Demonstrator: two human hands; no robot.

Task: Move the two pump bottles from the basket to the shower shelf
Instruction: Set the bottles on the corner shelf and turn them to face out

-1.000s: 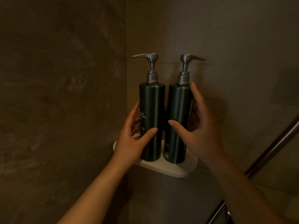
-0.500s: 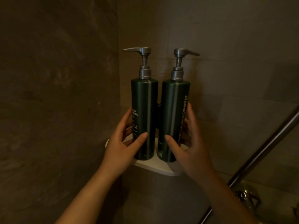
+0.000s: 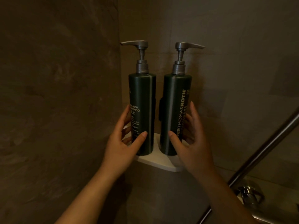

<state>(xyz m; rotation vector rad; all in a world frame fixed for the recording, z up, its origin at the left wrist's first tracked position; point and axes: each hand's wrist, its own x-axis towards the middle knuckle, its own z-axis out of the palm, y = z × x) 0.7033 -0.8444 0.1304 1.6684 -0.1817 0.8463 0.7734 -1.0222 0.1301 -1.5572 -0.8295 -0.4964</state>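
Observation:
Two dark green pump bottles with grey pump heads stand upright on a small white corner shelf (image 3: 159, 160) in the shower corner. The left bottle (image 3: 143, 97) has its spout pointing left; the right bottle (image 3: 175, 101) points right. A narrow gap separates them. My left hand (image 3: 123, 143) wraps the lower part of the left bottle, thumb on its front. My right hand (image 3: 192, 143) wraps the lower part of the right bottle the same way. The basket is out of view.
Dark stone-look walls meet in the corner behind the bottles. A slanted metal bar (image 3: 265, 147) runs from upper right to lower centre. A chrome fitting (image 3: 250, 194) sits on a ledge at the lower right.
My right hand slid down from the upper part of the right bottle to its lower part. The two bottles now stand slightly further apart on the shelf.

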